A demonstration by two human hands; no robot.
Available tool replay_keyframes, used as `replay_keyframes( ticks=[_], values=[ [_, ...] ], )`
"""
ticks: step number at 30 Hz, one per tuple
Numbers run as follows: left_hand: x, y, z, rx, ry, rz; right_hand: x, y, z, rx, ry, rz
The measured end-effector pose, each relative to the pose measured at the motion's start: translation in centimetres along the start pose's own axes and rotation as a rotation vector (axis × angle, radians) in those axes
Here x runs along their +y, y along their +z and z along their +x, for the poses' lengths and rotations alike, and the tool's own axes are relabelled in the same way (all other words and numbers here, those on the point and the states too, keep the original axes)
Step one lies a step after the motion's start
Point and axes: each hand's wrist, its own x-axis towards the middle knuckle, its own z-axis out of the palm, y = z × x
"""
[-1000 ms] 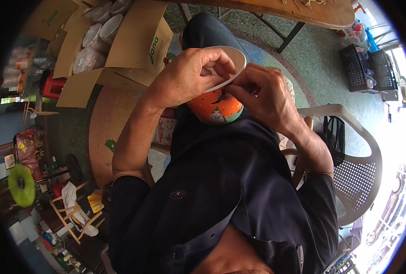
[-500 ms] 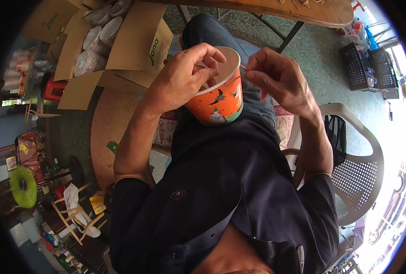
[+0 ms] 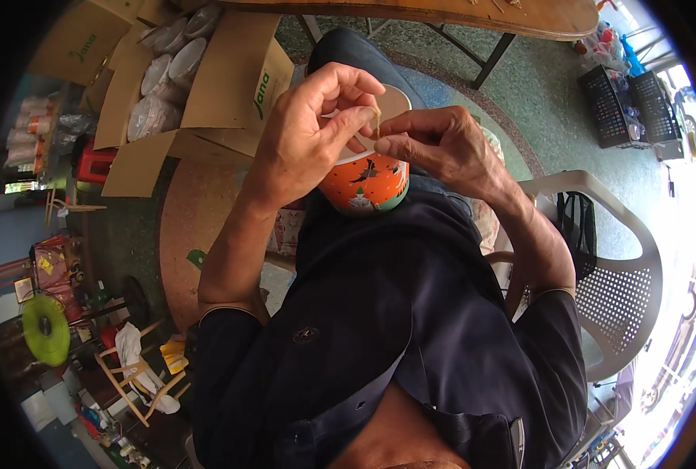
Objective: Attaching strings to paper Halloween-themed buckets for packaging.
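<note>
**Two hands meet over an orange paper cup**

The orange paper cup (image 3: 364, 184) rests on the person's lap, against the dark shirt (image 3: 387, 328). It carries small printed figures in black, white and green. What is inside it cannot be seen, because the hands cover the opening.

The left hand (image 3: 309, 133) is curled over the cup rim, and its thumb and forefinger pinch a thin pale stick (image 3: 378, 123). The right hand (image 3: 438, 144) pinches the same stick from the other side.

At upper left, an open cardboard box (image 3: 231, 86) with a green mark holds stacks of white cups (image 3: 164, 78) in clear plastic. Two black crates (image 3: 629, 102) stand at upper right.
</note>
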Motion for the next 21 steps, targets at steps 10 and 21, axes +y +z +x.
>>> replay_keyframes(
  ticks=[10, 21],
  values=[
    [-1.1, -0.1, 0.1, -0.064, -0.087, 0.059, -0.8, -0.8, 0.0, 0.017, 0.061, 0.207],
    [-0.9, -0.3, 0.6, -0.147, -0.242, 0.117, 0.9, -0.6, 0.2, 0.043, -0.001, 0.155]
  ],
)
